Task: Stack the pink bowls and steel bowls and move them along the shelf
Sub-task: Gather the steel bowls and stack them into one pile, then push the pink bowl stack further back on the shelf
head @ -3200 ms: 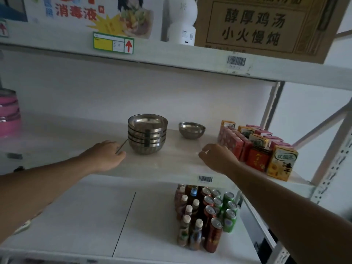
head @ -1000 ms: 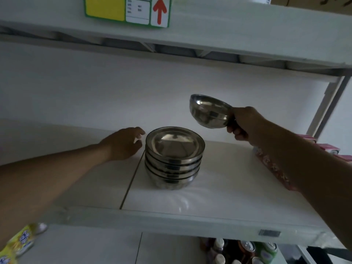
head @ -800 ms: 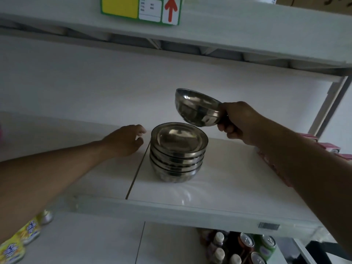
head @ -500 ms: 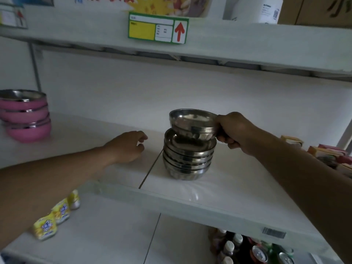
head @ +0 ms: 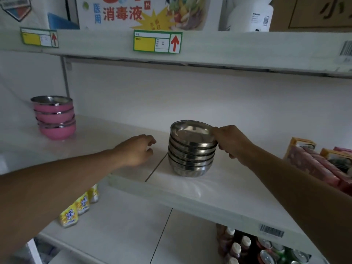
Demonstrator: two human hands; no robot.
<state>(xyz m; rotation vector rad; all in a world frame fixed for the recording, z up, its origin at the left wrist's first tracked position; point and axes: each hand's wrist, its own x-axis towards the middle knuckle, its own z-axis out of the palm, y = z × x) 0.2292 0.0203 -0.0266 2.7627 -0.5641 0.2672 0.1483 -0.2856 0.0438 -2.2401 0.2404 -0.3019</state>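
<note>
A stack of several steel bowls [head: 191, 149] stands upright in the middle of the white shelf [head: 219, 189]. My right hand [head: 231, 142] grips the rim of the top steel bowl from the right side; that bowl sits nested in the stack. My left hand [head: 136, 149] hovers just left of the stack, fingers loosely curled and apart, holding nothing. A stack of pink bowls [head: 55, 118] with steel rims stands at the far left of the same shelf.
Red and yellow drink cartons [head: 320, 164] line the shelf's right end. The upper shelf [head: 228, 48] hangs low overhead, carrying boxes and price tags. Below are yellow bottles [head: 80, 206] at left and bottles and cans [head: 253, 248] at right.
My right hand brought the single steel bowl down from the air and set it onto the steel stack. The view pulled back and left, bringing the pink stack into sight.
</note>
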